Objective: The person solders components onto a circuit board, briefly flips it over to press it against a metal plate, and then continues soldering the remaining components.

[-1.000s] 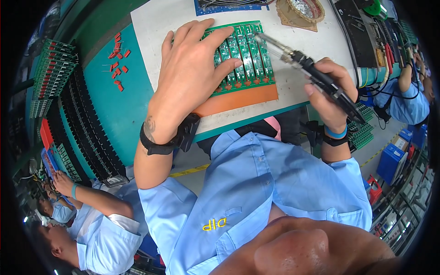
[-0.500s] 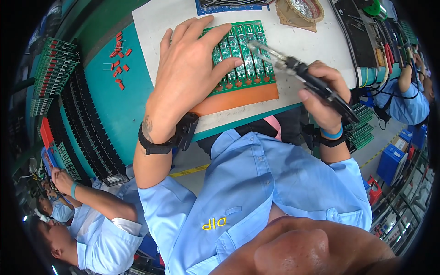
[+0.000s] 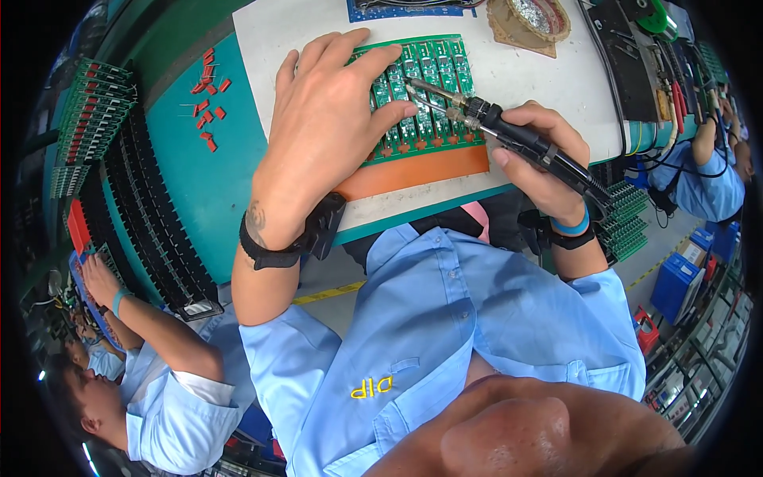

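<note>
My left hand [image 3: 314,127] lies spread over the left part of a green circuit board panel [image 3: 451,95], its thumb and forefinger resting on the boards. The panel is made of several narrow strips side by side, with copper-coloured tabs at the near end. In my right hand [image 3: 548,163] is a black soldering iron [image 3: 513,135] with a thin metal tube along its tip. Its tip points left and down at the panel, close to my left thumb; whether it touches a joint is too small to tell. An orange-brown strip [image 3: 421,173] lies along the panel's near edge.
Loose red components [image 3: 208,119] with wire leads lie on the teal mat [image 3: 171,135] at left, near black slotted racks [image 3: 159,215] and stacked boards [image 3: 94,119]. A bowl [image 3: 531,17] of silvery bits stands at the back. Co-workers [image 3: 171,374] sit at both sides.
The soldering iron has moved left, its tip from the panel's upper right to a spot near my left thumb. My left hand has stayed nearly still. A left-side co-worker's hand has shifted.
</note>
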Demonstrator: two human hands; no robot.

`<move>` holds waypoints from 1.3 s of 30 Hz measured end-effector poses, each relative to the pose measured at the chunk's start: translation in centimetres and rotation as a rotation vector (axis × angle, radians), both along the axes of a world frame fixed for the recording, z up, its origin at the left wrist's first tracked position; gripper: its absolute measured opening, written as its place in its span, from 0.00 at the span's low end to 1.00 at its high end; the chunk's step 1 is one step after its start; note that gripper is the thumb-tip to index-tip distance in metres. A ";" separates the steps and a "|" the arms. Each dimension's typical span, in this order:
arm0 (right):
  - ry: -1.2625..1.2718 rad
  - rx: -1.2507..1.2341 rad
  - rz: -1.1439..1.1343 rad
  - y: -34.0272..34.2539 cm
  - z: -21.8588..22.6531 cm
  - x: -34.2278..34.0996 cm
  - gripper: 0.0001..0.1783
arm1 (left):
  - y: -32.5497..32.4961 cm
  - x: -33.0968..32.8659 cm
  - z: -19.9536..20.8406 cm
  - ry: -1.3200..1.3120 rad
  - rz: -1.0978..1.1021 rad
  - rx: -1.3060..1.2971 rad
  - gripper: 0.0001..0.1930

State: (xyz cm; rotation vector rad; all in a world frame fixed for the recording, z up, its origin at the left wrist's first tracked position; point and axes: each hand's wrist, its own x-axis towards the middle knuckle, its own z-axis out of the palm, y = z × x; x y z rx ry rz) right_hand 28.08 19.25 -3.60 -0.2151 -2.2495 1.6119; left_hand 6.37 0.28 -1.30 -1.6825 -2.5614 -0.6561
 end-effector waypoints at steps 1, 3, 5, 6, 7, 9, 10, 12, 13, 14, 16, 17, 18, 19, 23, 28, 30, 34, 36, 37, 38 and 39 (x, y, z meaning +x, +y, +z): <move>0.008 0.016 0.018 0.1 -0.1 0.0 0.23 | 0.0 0.0 0.0 -0.003 -0.001 0.002 0.28; 0.011 0.023 0.024 0.0 0.1 -0.1 0.23 | 0.0 0.1 0.0 0.003 0.003 0.001 0.28; 0.021 0.036 0.033 0.0 0.4 -0.3 0.23 | -0.1 0.1 0.1 0.017 0.007 0.000 0.28; 0.023 0.035 0.033 0.0 0.3 -0.2 0.23 | -0.1 0.2 0.1 0.019 0.007 -0.001 0.28; 0.031 0.036 0.035 0.0 0.2 -0.2 0.23 | 0.0 0.2 0.1 0.016 0.008 -0.006 0.28; 0.049 0.038 0.039 0.0 0.1 -0.2 0.23 | 0.1 0.2 0.2 0.013 0.010 -0.016 0.28; 0.053 0.037 0.039 0.0 0.1 -0.2 0.23 | 0.1 0.3 0.1 0.018 0.011 -0.017 0.28; 0.055 0.064 0.039 0.1 0.2 -0.2 0.23 | 0.1 0.3 -0.1 -0.003 0.016 -0.024 0.28; 0.055 0.078 0.039 0.1 0.3 -0.2 0.23 | 0.1 0.3 -0.2 -0.014 0.019 -0.026 0.27; 0.058 0.078 0.038 0.1 0.4 -0.3 0.23 | 0.1 0.3 -0.2 -0.011 0.018 -0.026 0.27; 0.036 0.103 0.028 0.1 0.6 -0.3 0.22 | 0.1 0.1 -0.1 0.005 0.003 -0.022 0.29; 0.024 0.115 0.022 0.1 0.7 -0.2 0.22 | 0.1 0.1 -0.1 0.012 -0.007 -0.019 0.29; 0.025 0.116 0.017 0.1 0.7 -0.2 0.22 | 0.1 -0.1 -0.2 0.013 -0.011 -0.018 0.29; 0.026 0.110 0.022 0.1 0.6 -0.1 0.23 | 0.0 -0.3 -0.4 0.005 -0.013 -0.007 0.29; 0.043 0.095 0.014 0.3 0.7 0.6 0.23 | -0.2 -0.5 -0.7 -0.015 -0.013 0.022 0.30; 0.150 0.072 -0.019 0.0 1.1 0.7 0.22 | -0.2 -0.4 -0.7 0.020 -0.022 0.039 0.30; 0.187 0.063 -0.010 -0.3 1.0 0.3 0.22 | -0.4 -0.3 -0.5 0.039 -0.020 0.041 0.30; 0.177 0.068 -0.012 -0.5 0.7 -0.2 0.22 | -0.5 -0.2 0.0 0.012 -0.002 0.082 0.30; 0.140 0.093 0.022 -0.3 0.4 -0.4 0.23 | -1.1 -0.5 0.0 -0.004 0.006 0.055 0.31; 0.122 0.105 0.039 -0.3 0.3 -0.5 0.23 | -1.3 -0.5 0.0 -0.012 0.012 0.040 0.31; 0.121 0.104 0.043 -0.3 0.2 -0.6 0.23 | -1.3 -0.5 0.0 -0.014 0.015 0.039 0.31; 0.117 0.112 0.044 -0.3 0.3 -0.7 0.23 | -1.3 -0.5 0.0 -0.016 0.012 0.039 0.30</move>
